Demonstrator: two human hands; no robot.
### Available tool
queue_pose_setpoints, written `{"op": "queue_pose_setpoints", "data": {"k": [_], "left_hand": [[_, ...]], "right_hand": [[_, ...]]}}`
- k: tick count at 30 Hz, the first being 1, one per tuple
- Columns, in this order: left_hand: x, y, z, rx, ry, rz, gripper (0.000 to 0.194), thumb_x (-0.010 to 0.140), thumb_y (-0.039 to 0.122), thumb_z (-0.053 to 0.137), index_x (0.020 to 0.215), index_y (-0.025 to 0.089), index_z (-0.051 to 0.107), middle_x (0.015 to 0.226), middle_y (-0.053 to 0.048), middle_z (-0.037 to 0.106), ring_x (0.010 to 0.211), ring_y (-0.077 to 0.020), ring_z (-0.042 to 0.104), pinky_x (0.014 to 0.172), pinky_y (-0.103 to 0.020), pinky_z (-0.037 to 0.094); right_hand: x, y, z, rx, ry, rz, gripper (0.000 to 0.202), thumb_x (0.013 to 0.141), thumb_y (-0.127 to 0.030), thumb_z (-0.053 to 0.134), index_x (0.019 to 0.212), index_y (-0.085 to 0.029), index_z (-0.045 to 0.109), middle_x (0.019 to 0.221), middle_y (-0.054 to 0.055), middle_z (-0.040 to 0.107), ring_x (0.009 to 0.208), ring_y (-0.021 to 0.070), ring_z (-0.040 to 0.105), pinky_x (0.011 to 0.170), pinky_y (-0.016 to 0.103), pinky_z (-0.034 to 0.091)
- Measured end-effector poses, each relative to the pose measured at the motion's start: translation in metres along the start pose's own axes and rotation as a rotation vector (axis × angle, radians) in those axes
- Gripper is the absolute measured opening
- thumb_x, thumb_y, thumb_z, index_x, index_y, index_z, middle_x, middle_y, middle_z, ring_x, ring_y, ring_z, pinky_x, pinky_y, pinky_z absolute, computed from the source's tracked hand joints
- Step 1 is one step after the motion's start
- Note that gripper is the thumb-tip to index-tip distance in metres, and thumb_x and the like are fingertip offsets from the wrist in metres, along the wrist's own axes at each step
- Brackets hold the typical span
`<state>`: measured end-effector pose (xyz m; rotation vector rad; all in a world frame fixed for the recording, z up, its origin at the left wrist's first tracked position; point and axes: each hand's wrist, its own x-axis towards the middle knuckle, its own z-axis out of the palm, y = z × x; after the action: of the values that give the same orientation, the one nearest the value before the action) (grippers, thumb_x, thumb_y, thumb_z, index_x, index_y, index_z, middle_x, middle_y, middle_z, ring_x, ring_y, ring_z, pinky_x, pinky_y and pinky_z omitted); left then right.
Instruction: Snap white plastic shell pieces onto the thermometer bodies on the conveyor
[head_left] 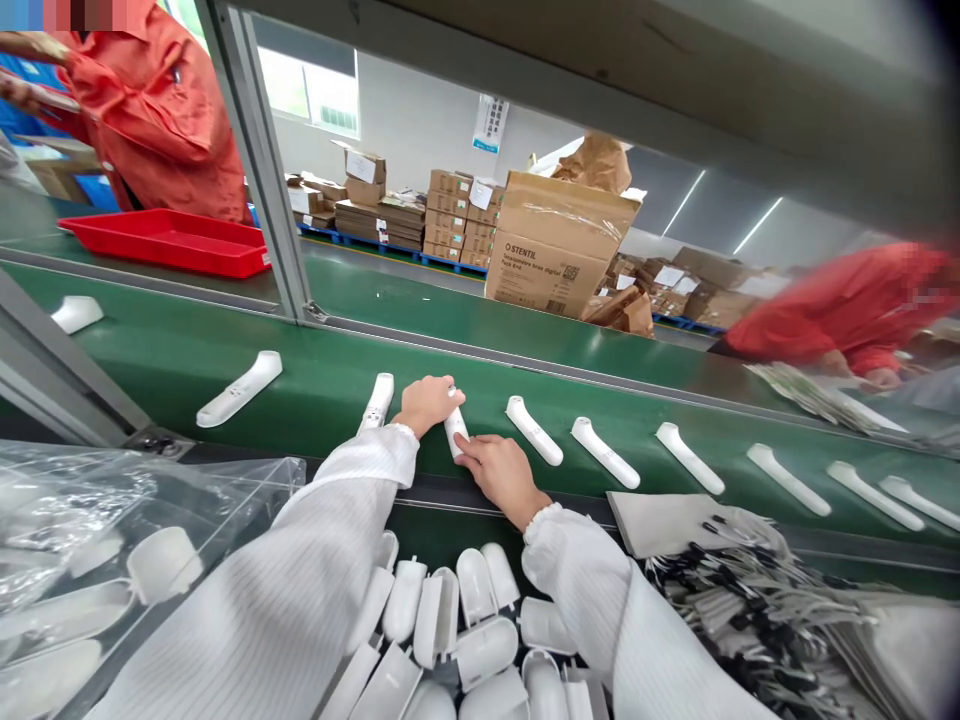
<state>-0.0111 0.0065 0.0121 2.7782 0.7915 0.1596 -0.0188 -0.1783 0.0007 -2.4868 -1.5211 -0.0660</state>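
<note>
Over the green conveyor belt (337, 350), both my hands are on one white handheld device (455, 425) with an angled head, shaped like a thermometer. My left hand (426, 404) grips its upper end, fingers curled round it. My right hand (501, 470) pinches the lower end between thumb and fingers. Just left of my left hand lies a similar device (379, 398) with buttons showing, partly hidden by my sleeve. Another similar device (534, 430) rests right of my hands. Below them, white plastic covers (487, 650) are heaped between my forearms.
Several more white devices (606, 452) lie spaced along the belt. A clear plastic bag (60, 560) of white parts is at left, and bundled cables (720, 600) at right. Beyond the belt are a red tray (172, 242), a carton (555, 245) and two people in red.
</note>
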Motion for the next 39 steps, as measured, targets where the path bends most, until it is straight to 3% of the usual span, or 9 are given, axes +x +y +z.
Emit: {"op": "queue_pose_setpoints", "data": {"k": [5, 10, 13, 16, 20, 25, 30, 34, 39], "left_hand": [[0.000, 0.004, -0.032, 0.072, -0.093, 0.147, 0.051, 0.089, 0.059, 0.043, 0.122, 0.027, 0.065, 0.117, -0.012, 0.066, 0.107, -0.0352, 0.061, 0.088, -0.046, 0.050], [0.000, -0.054, -0.064, 0.059, 0.119, 0.080, 0.063, 0.090, 0.070, 0.038, 0.137, 0.031, 0.054, 0.138, -0.011, 0.052, 0.121, -0.0396, 0.051, 0.096, -0.056, 0.044], [0.001, -0.088, -0.055, -0.012, 0.046, 0.039, 0.058, 0.088, 0.070, 0.046, 0.126, 0.029, 0.063, 0.124, -0.010, 0.060, 0.115, -0.0359, 0.054, 0.096, -0.052, 0.044], [-0.004, -0.100, -0.033, -0.113, 0.060, 0.123, 0.050, 0.091, 0.063, 0.044, 0.115, 0.026, 0.067, 0.111, -0.007, 0.066, 0.109, -0.0302, 0.056, 0.095, -0.041, 0.045], [-0.011, -0.093, -0.015, -0.141, 0.178, 0.250, 0.037, 0.091, 0.049, 0.044, 0.107, 0.025, 0.066, 0.107, -0.005, 0.068, 0.105, -0.0251, 0.058, 0.090, -0.033, 0.045], [-0.015, -0.081, -0.011, -0.053, 0.203, 0.231, 0.032, 0.089, 0.048, 0.045, 0.100, 0.024, 0.063, 0.103, -0.006, 0.068, 0.102, -0.0257, 0.058, 0.089, -0.036, 0.043], [-0.016, -0.068, -0.004, -0.032, 0.242, 0.122, 0.026, 0.086, 0.044, 0.049, 0.092, 0.022, 0.061, 0.096, -0.009, 0.067, 0.100, -0.0287, 0.058, 0.088, -0.040, 0.043], [-0.015, -0.056, 0.002, -0.043, 0.240, 0.063, 0.026, 0.087, 0.043, 0.049, 0.097, 0.021, 0.060, 0.104, -0.010, 0.066, 0.108, -0.0304, 0.056, 0.093, -0.041, 0.042], [-0.014, -0.043, 0.007, -0.055, 0.245, 0.039, 0.027, 0.088, 0.043, 0.048, 0.098, 0.020, 0.060, 0.107, -0.011, 0.066, 0.109, -0.0310, 0.056, 0.093, -0.042, 0.041]], "right_hand": [[-0.011, 0.014, -0.042, 0.147, 0.017, 0.049, 0.032, 0.096, -0.033, 0.060, 0.128, -0.032, 0.064, 0.107, 0.003, 0.075, 0.101, 0.0230, 0.068, 0.084, 0.030, 0.048], [-0.089, 0.063, -0.098, 0.209, 0.051, 0.396, 0.023, 0.094, -0.033, 0.055, 0.096, -0.026, 0.077, 0.076, 0.001, 0.073, 0.071, 0.0213, 0.067, 0.069, 0.030, 0.047], [-0.133, 0.069, -0.094, 0.174, -0.103, 0.517, 0.017, 0.088, -0.030, 0.061, 0.079, -0.023, 0.074, 0.070, 0.003, 0.071, 0.065, 0.0207, 0.064, 0.061, 0.029, 0.043], [-0.149, 0.064, -0.067, 0.147, -0.115, 0.521, 0.014, 0.082, -0.015, 0.061, 0.086, -0.021, 0.073, 0.080, 0.006, 0.071, 0.074, 0.0216, 0.065, 0.066, 0.030, 0.044], [-0.129, 0.055, -0.049, 0.301, 0.013, 0.403, 0.029, 0.085, -0.013, 0.052, 0.102, -0.020, 0.075, 0.095, 0.007, 0.069, 0.087, 0.0216, 0.065, 0.081, 0.033, 0.049], [-0.057, 0.032, -0.047, 0.629, 0.100, 0.200, 0.036, 0.096, -0.029, 0.045, 0.120, -0.024, 0.071, 0.097, 0.006, 0.064, 0.069, 0.0159, 0.062, 0.066, 0.030, 0.054], [0.006, 0.010, -0.013, 0.495, 0.218, -0.019, 0.046, 0.097, -0.017, 0.038, 0.136, -0.024, 0.059, 0.110, 0.008, 0.065, 0.098, 0.0197, 0.063, 0.092, 0.035, 0.051], [0.014, 0.005, 0.014, 0.350, 0.144, -0.087, 0.052, 0.097, -0.017, 0.037, 0.148, -0.023, 0.044, 0.144, 0.013, 0.047, 0.129, 0.0249, 0.048, 0.109, 0.044, 0.042], [0.001, 0.006, 0.016, 0.326, 0.064, -0.123, 0.052, 0.100, -0.029, 0.043, 0.150, -0.017, 0.040, 0.151, 0.013, 0.043, 0.135, 0.0275, 0.043, 0.114, 0.046, 0.038]]}}
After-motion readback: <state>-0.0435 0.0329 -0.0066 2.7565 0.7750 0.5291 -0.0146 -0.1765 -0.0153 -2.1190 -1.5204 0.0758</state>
